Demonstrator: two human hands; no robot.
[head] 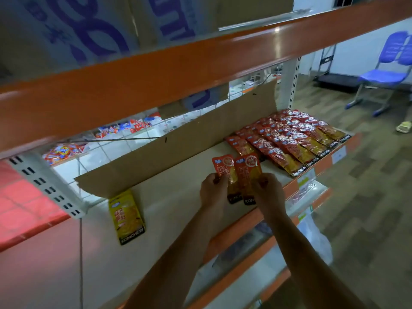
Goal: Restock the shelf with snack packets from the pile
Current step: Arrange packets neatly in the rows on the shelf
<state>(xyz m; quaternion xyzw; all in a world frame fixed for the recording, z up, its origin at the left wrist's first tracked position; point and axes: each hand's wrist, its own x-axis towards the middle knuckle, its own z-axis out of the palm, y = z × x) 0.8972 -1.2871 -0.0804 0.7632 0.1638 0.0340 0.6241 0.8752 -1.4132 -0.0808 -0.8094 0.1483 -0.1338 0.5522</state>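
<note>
Two red snack packets (239, 175) stand side by side over the middle of the cream shelf board (176, 204). My left hand (214, 190) pinches the left packet's edge and my right hand (268, 192) pinches the right one's. Rows of the same red packets (292, 141) lie overlapped on the shelf's right end. A lone yellow packet (126, 216) lies flat at the shelf's left.
A brown cardboard strip (178, 143) leans along the shelf's back against the wire grid. An orange beam (178, 68) crosses overhead. Lower shelves with plastic bags (312, 237) sit below right. A blue chair (388, 72) stands on the floor far right.
</note>
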